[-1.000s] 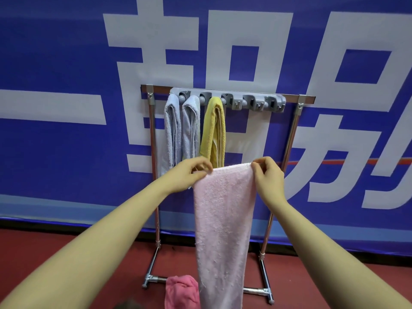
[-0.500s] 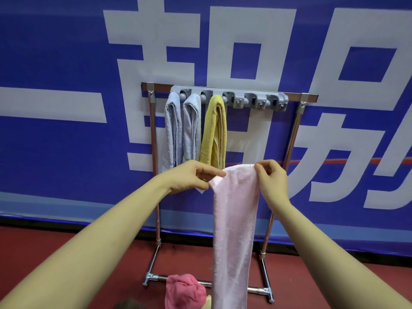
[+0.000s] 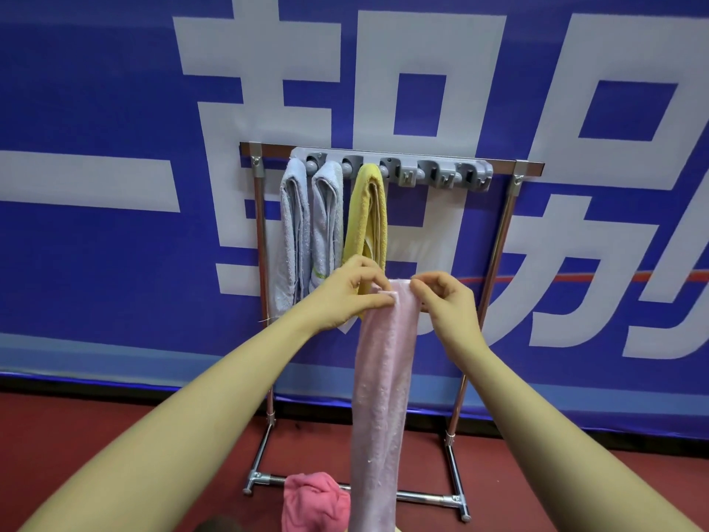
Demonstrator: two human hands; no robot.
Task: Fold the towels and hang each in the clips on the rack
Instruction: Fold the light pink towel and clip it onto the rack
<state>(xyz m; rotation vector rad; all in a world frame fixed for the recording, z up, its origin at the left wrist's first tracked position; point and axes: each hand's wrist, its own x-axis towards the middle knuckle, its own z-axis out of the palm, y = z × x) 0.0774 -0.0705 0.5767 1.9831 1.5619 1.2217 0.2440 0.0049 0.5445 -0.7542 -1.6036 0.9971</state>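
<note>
At the centre of the frame the left hand [image 3: 347,291] and the right hand [image 3: 447,301] each pinch a top corner of the pale pink towel [image 3: 380,397], which hangs down as a narrow folded strip. Behind it, the rack [image 3: 498,240] holds two grey towels [image 3: 310,232] and a yellow towel [image 3: 368,213] in its clips [image 3: 441,173]; a darker pink towel [image 3: 314,501] lies at the bottom centre.
</note>
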